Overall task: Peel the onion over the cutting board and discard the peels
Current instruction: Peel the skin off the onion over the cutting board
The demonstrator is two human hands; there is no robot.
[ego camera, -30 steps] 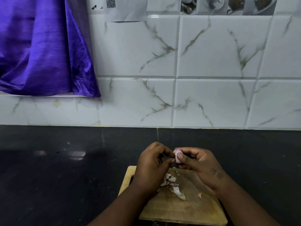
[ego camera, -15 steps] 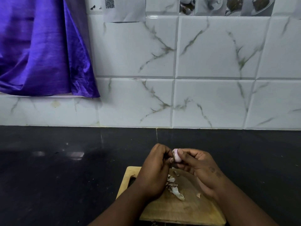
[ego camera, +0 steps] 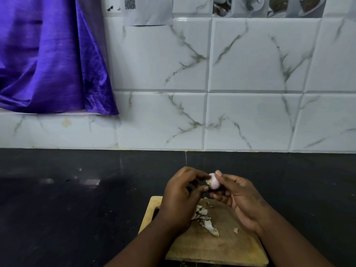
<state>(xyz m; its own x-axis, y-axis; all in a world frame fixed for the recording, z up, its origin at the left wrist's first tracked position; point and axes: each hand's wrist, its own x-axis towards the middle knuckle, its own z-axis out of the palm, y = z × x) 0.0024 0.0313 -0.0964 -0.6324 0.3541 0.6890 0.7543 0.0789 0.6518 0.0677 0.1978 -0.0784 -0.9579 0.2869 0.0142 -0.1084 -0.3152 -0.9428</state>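
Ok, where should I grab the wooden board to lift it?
Probably by the handle at the far left corner of the board, coming from the left: fingers hook through its slot. Keep it level; loose peels lie on it.

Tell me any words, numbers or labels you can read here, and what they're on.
No text here can be read.
The paper on the wall: a code patch and small dark marks, too blurred to read.
The picture tiles: cups and food, no words.
The onion and board: no print.
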